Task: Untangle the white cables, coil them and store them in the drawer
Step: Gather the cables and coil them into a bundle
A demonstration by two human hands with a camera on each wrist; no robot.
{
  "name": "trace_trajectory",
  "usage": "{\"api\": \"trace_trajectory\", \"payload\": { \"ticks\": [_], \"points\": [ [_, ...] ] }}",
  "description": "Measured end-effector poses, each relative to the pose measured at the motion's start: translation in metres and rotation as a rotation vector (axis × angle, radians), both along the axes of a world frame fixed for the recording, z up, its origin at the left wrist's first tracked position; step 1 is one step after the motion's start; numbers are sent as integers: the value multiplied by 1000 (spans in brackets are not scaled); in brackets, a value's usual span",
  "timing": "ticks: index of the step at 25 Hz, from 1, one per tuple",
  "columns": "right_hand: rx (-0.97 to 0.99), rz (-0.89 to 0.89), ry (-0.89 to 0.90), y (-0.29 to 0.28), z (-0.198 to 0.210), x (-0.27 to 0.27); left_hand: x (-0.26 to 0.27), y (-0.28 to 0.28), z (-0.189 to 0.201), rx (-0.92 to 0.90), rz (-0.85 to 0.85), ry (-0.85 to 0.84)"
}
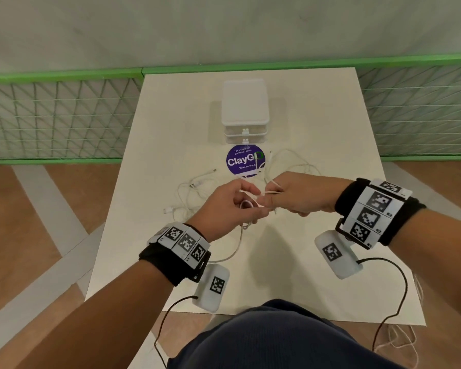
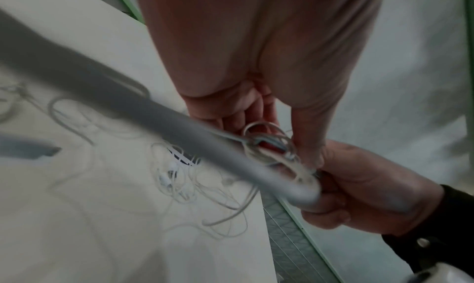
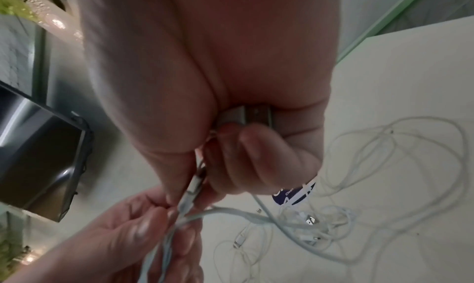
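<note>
A tangle of thin white cables [image 1: 194, 193] lies on the white table [image 1: 317, 145], in front of a small white drawer unit [image 1: 245, 113] whose drawers are pushed in. My left hand [image 1: 232, 206] and right hand [image 1: 290, 195] meet above the table's middle, both raised off the surface. The left hand pinches a small coil of white cable [image 2: 269, 147], and a strand hangs down from it [image 1: 237, 246]. My right hand grips a cable end with a connector [image 3: 195, 184] next to the left fingers [image 3: 143, 232]. More loose cable loops [image 3: 395, 178] lie beyond the hands.
A round purple sticker [image 1: 245, 161] is stuck to the table between the drawer unit and the cables. A green mesh railing [image 1: 59, 115] runs behind the table. Black wires [image 1: 399, 288] trail from the wrist cameras near the front edge.
</note>
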State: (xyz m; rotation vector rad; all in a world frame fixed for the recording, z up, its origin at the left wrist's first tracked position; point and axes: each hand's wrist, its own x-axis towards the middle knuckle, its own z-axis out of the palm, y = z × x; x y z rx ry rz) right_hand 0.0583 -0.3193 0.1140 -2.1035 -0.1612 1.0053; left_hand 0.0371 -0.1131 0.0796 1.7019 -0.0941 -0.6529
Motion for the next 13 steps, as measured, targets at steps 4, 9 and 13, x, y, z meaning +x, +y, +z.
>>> {"api": "trace_trajectory", "payload": {
  "ticks": [4, 9, 13],
  "points": [
    [-32, -39, -29, 1, -4, 0, 0, 14, -2, -21, 51, 9],
    [-49, -76, -48, 2, -8, -1, -4, 24, 3, -66, 26, 87],
    [-137, -91, -118, 3, -1, 5, -3, 32, 4, -167, 59, 187]
  ]
}}
